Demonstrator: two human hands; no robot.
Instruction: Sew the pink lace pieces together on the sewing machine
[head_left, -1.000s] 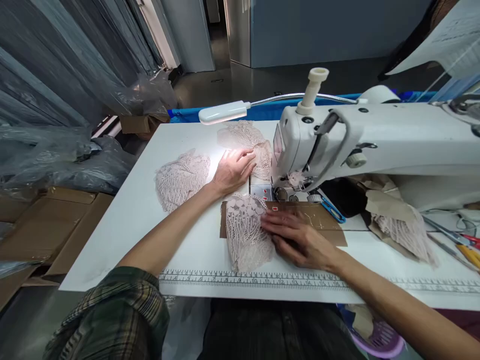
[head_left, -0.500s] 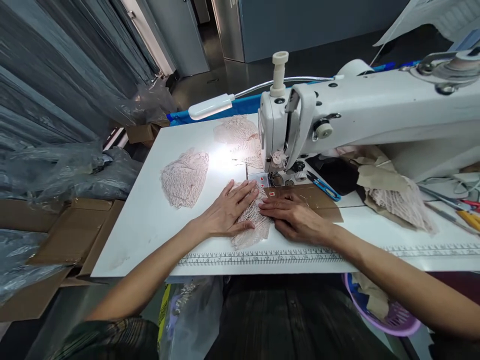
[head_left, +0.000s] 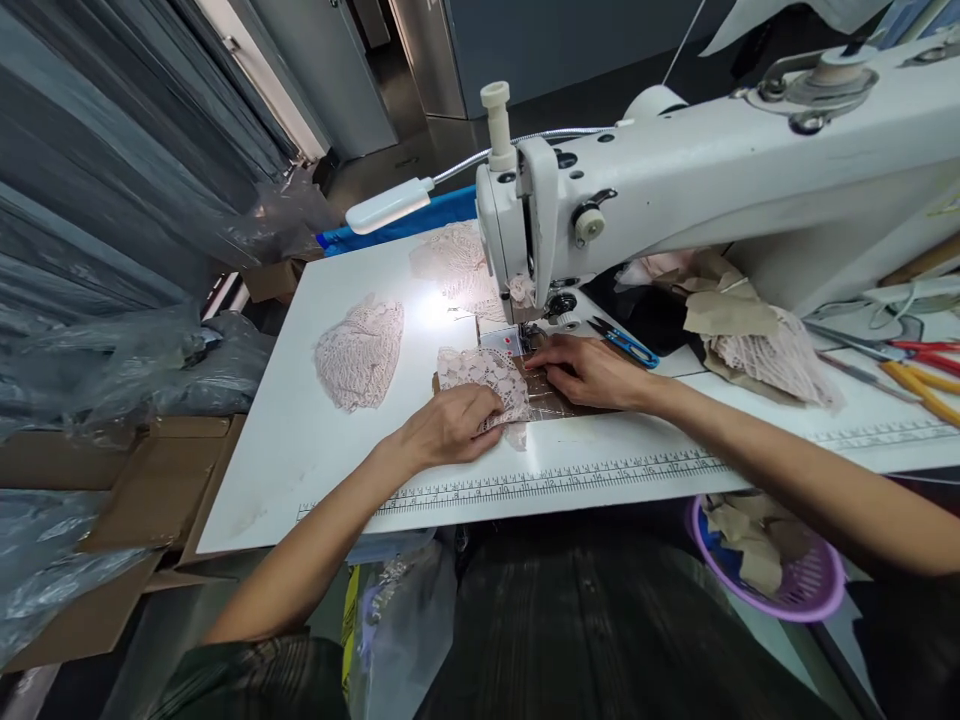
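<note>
My left hand (head_left: 450, 428) is curled on the near edge of a pale pink lace piece (head_left: 480, 372), gripping it on the white table (head_left: 315, 450). My right hand (head_left: 585, 370) lies flat, fingers stretched toward the needle, pressing the lace and a brown paper sheet (head_left: 551, 402) under it. Both sit just in front of the presser foot (head_left: 531, 335) of the white sewing machine (head_left: 675, 190).
Two more lace pieces (head_left: 360, 350) (head_left: 450, 262) lie on the table's left and back. A lamp (head_left: 386, 203) shines on them. Blue snips (head_left: 626, 343), a lace and paper heap (head_left: 757, 345) and tools (head_left: 915, 365) sit right. A purple basket (head_left: 772, 570) hangs below; cardboard (head_left: 150, 470) lies left.
My left hand came back from the far lace pile onto the near piece and closed on it. Both hands slid the lace and paper forward up to the presser foot.
</note>
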